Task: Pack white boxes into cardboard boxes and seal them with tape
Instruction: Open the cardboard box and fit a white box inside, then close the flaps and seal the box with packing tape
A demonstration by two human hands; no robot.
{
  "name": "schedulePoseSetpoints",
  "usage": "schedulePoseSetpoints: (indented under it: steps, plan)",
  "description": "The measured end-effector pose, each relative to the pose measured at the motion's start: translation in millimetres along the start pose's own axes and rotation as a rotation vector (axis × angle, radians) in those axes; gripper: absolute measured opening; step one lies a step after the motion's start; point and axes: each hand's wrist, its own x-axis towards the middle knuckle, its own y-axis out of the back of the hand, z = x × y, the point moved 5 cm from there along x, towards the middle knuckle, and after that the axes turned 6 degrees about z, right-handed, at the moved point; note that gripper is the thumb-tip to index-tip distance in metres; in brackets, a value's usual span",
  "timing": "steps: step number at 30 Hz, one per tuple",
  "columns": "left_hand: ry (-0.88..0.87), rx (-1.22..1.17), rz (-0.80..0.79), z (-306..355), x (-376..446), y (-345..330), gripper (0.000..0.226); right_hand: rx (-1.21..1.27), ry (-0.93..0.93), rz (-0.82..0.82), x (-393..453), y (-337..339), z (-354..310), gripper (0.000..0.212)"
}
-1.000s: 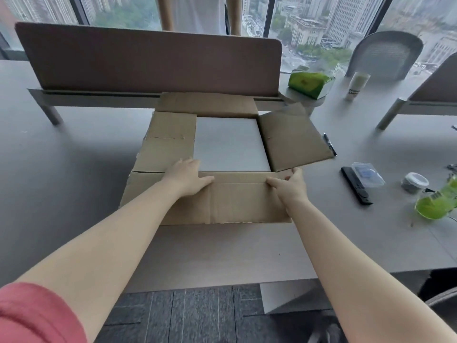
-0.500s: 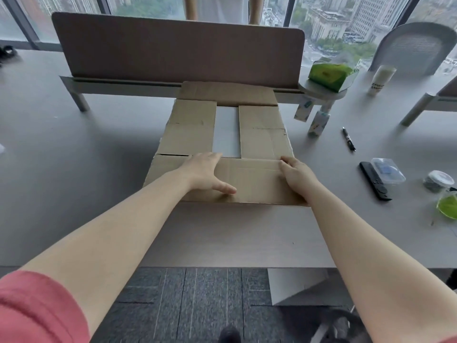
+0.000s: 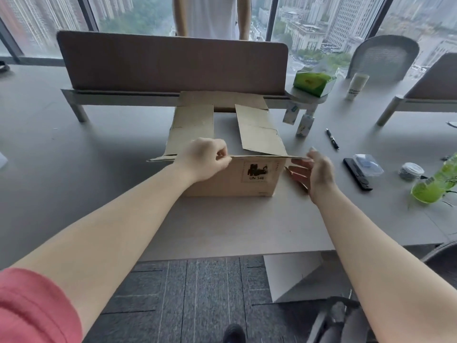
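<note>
A cardboard box point(image 3: 230, 180) stands on the grey desk point(image 3: 99, 149), its front face showing a black mark and "UN 348". Both side flaps point(image 3: 259, 134) are folded inward, and a pale strip shows in the gap between them; I cannot tell if that is the white box. The near flap point(image 3: 259, 157) is lifted level and seen edge-on. My left hand point(image 3: 205, 159) pinches this flap's edge near its left part with curled fingers. My right hand point(image 3: 314, 172) holds the flap's right end, thumb above and straight fingers below.
A brown divider panel point(image 3: 173, 63) stands right behind the box, with a person point(image 3: 207, 16) beyond it. To the right lie a pen point(image 3: 332, 138), a black remote point(image 3: 357, 173), a clear case point(image 3: 368, 164), a small round tin point(image 3: 410, 170), a green plant point(image 3: 432, 188), small bottles point(image 3: 305, 125) and a green pack point(image 3: 311, 81).
The right side flap has been folded in over the white box. Both hands moved from pressing flat on the near flap to gripping its edge and lifting it level.
</note>
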Motion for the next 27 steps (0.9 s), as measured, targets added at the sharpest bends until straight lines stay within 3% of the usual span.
schedulePoseSetpoints:
  steps: [4, 10, 15, 22, 27]
  plan:
    - [0.007, 0.151, 0.255, -5, 26, 17, 0.025, -0.054, 0.18, -0.003, 1, -12, -30, 0.011]
    - [0.196, 0.226, 0.355, -29, 63, 17, 0.029, -0.327, 0.387, 0.107, 43, -29, -51, 0.029]
    - [0.257, 0.336, 0.274, -49, 98, -4, 0.027, -0.404, 0.372, 0.075, 88, -55, -54, 0.028]
    - [0.321, 0.23, -0.08, -83, 121, -62, 0.037, -0.626, 0.129, -0.074, 139, -86, -20, 0.044]
    - [0.301, 0.211, -0.116, -95, 127, -73, 0.029, -0.763, 0.091, -0.101, 155, -95, -12, 0.047]
